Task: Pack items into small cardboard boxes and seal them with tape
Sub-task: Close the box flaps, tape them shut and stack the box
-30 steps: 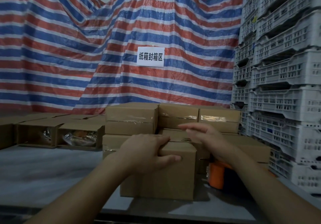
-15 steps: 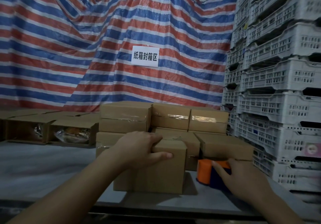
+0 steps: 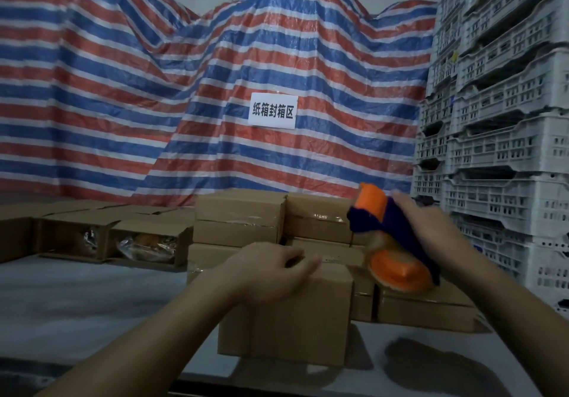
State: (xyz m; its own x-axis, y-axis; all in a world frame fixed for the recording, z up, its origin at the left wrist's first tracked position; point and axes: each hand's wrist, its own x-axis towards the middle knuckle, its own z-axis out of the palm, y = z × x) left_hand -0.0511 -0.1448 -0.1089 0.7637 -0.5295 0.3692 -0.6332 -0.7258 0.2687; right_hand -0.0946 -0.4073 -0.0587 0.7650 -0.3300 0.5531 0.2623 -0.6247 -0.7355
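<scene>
A small closed cardboard box (image 3: 295,325) stands on the grey table (image 3: 77,298) in front of me. My left hand (image 3: 268,267) rests on the box's top near its back edge, thumb stretched toward the right. My right hand (image 3: 431,230) grips an orange and dark blue tape dispenser (image 3: 388,236), lifted in the air to the right of the box and above a low sealed box (image 3: 425,307). Behind stand several taped boxes (image 3: 240,215) stacked in two layers.
Open boxes lying on their sides (image 3: 147,242) with plastic-wrapped items inside line the left back of the table. Stacked white plastic crates (image 3: 498,150) rise on the right. A striped tarpaulin (image 3: 154,88) with a white paper sign (image 3: 272,111) covers the back.
My right hand came down to the table, took hold of the tape dispenser beside the box and has lifted it up. My left hand stayed on the box top.
</scene>
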